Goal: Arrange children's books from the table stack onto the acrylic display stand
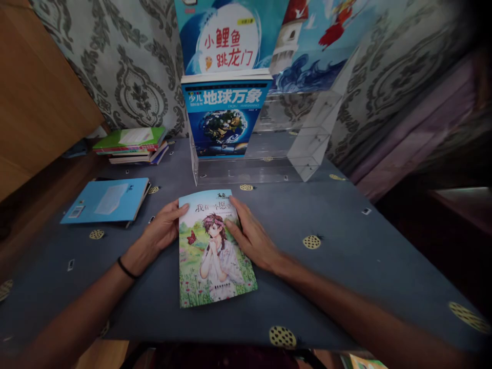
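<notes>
A paperback book with a drawn girl among flowers on its cover is held above the table, front cover up. My left hand grips its upper left edge, thumb over the cover and fingers underneath. On the opposite side, my right hand clasps the upper right edge, its thumb on the cover. Beyond the book stands a clear acrylic display rack. A blue book with a globe leans in its lower left part, and larger picture books sit higher up.
Left of my hands lies a light blue book, back cover up, on top of a darker one. Behind it is a stack of books with a green one on top. A grey cloth with pineapple prints covers the table; patterned wallpaper is behind.
</notes>
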`<state>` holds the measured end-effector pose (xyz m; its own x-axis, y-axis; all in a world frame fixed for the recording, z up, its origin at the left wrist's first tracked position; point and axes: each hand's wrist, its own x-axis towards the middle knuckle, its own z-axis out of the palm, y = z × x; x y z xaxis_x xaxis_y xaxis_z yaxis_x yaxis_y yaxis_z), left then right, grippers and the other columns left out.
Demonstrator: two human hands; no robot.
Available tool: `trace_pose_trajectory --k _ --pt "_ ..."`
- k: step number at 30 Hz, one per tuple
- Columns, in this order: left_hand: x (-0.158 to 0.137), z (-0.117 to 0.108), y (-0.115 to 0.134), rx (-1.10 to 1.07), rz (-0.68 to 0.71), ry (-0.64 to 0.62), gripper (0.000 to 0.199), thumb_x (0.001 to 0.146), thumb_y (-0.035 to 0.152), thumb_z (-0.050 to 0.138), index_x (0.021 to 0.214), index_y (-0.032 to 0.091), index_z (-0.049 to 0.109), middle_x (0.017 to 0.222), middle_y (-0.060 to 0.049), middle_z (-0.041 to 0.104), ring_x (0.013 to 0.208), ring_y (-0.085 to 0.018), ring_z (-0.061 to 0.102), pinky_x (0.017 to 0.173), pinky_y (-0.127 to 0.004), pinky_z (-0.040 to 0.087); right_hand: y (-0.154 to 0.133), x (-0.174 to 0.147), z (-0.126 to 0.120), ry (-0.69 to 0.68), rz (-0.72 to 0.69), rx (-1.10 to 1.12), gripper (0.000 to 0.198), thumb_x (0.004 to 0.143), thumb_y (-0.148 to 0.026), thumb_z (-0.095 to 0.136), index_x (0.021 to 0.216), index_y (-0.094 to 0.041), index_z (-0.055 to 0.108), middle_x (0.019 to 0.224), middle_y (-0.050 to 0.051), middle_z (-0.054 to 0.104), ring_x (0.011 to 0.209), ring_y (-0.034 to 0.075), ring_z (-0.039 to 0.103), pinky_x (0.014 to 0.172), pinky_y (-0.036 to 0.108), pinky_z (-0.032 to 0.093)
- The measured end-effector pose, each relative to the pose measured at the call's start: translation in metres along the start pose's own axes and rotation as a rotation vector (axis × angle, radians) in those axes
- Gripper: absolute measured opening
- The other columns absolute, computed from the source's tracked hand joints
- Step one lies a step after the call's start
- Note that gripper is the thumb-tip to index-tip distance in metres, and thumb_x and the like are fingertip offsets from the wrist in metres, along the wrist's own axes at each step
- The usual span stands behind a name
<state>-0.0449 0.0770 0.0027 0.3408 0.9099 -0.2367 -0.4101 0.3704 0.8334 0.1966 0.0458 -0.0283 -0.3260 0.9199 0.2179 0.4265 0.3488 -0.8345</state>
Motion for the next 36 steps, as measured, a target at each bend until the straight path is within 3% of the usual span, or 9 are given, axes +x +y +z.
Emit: trace_pose_trajectory --k 4,6,9,13,18,22,25,30,36 --pt "-0.001 0.0 0.004 0.011 0.069 0.065 0.036 0.073 0.02 0.086 0.101 0.01 0.066 0.094 -0.011 0.078 0.088 -0.025 0.076 0.08 -0.032 0.065 -0.001 0.007 -0.005 -0.093 0.158 0.5 0.08 0.093 -0.052 0.058 0.158 -0.022 0.021 0.124 0.015 0.068 0.101 0.026 0.07 0.076 0.041 0.062" --pt "-0.002 0.002 0.008 0.033 0.125 0.108 0.037 0.071 0.023 0.088 0.098 0.01 0.066 0.091 -0.01 0.078 0.086 -0.025 0.076 0.08 -0.033 0.065 -0.004 0.011 -0.012 -0.221 0.203 0.634 0.073 0.089 -0.049 0.065 0.15 -0.019 0.038 0.1 0.009 0.073 0.069 0.016 0.066 0.049 0.025 0.052" --pt "-0.005 0.011 0.02 0.077 0.25 0.153 0.039 0.068 0.029 0.09 0.096 0.013 0.067 0.088 -0.008 0.077 0.086 -0.025 0.076 0.08 -0.034 0.064 -0.015 0.018 -0.026 -0.349 0.125 0.675 0.051 0.086 -0.045 0.071 0.128 -0.017 0.062 0.091 0.006 0.072 0.058 0.008 0.053 0.04 0.018 0.036" --pt "-0.016 0.031 0.045 0.19 0.528 0.189 0.037 0.073 0.042 0.087 0.096 0.018 0.069 0.086 -0.003 0.076 0.083 -0.021 0.074 0.077 -0.03 0.063 -0.04 0.03 -0.048 -0.288 -0.101 0.57 0.032 0.091 -0.039 0.067 0.116 -0.019 0.069 0.097 0.006 0.074 0.067 0.01 0.06 0.051 0.021 0.05" --pt "-0.046 0.035 0.072 0.59 0.872 0.139 0.026 0.086 0.047 0.074 0.099 0.026 0.074 0.092 -0.001 0.075 0.088 -0.017 0.07 0.08 -0.027 0.059 -0.051 0.036 -0.061 0.019 -0.397 0.192 0.02 0.095 -0.027 0.06 0.11 -0.023 0.073 0.1 0.003 0.075 0.087 0.017 0.07 0.077 0.033 0.06" --pt "-0.071 0.024 0.067 1.082 0.829 -0.165 0.021 0.096 0.032 0.063 0.113 0.029 0.075 0.11 -0.006 0.075 0.105 -0.022 0.07 0.093 -0.036 0.057 -0.019 0.034 -0.054 0.133 -0.537 0.009 0.024 0.097 -0.019 0.056 0.117 -0.024 0.067 0.112 0.006 0.075 0.103 0.019 0.072 0.091 0.038 0.059" --pt "-0.082 0.019 0.042 1.3 0.783 -0.368 0.028 0.101 0.027 0.055 0.125 0.031 0.069 0.124 -0.007 0.07 0.116 -0.022 0.066 0.097 -0.039 0.056 0.011 0.032 -0.046 0.06 -0.645 -0.048 0.024 0.098 -0.017 0.054 0.119 -0.023 0.063 0.121 0.01 0.072 0.116 0.021 0.068 0.095 0.039 0.059" --pt "-0.085 0.011 -0.004 1.597 0.791 -0.427 0.031 0.103 0.024 0.049 0.132 0.028 0.061 0.133 -0.008 0.064 0.129 -0.023 0.056 0.104 -0.044 0.053 0.037 0.024 -0.041 -0.14 -0.671 -0.208 0.022 0.101 -0.019 0.049 0.117 -0.021 0.064 0.129 0.015 0.067 0.126 0.023 0.061 0.102 0.046 0.055" --pt "-0.082 0.001 -0.019 1.659 0.752 -0.452 0.032 0.101 0.024 0.054 0.133 0.026 0.058 0.136 -0.01 0.062 0.132 -0.025 0.054 0.11 -0.048 0.049 0.029 0.02 -0.048 -0.289 -0.589 -0.462 0.03 0.099 -0.015 0.051 0.126 -0.02 0.063 0.135 0.016 0.064 0.132 0.029 0.054 0.106 0.057 0.049"
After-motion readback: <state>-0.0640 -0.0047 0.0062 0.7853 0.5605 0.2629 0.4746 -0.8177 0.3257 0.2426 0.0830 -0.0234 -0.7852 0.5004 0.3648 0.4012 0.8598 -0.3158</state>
